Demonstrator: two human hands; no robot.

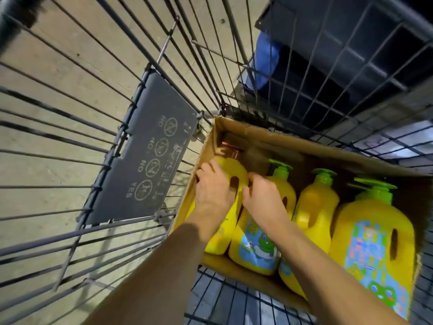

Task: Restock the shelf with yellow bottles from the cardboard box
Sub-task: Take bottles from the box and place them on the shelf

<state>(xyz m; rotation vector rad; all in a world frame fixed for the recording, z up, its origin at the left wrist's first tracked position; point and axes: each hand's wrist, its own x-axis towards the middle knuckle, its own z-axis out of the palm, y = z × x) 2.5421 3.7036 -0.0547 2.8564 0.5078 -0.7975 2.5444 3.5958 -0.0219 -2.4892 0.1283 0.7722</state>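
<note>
An open cardboard box sits inside a wire shopping cart and holds several yellow bottles with green pump caps. The leftmost yellow bottle has a handle hole and a brownish top. My left hand wraps over its left shoulder, against the box's left wall. My right hand lies on its right side near the handle, with fingers curled between it and the neighbouring bottle. Two more bottles stand to the right. No shelf is in view.
The wire cart walls surround the box, with a dark fold-down seat flap printed with NO/YES symbols at the left. A black plastic crate and something blue lie beyond the cart's far wall. Concrete floor shows beneath.
</note>
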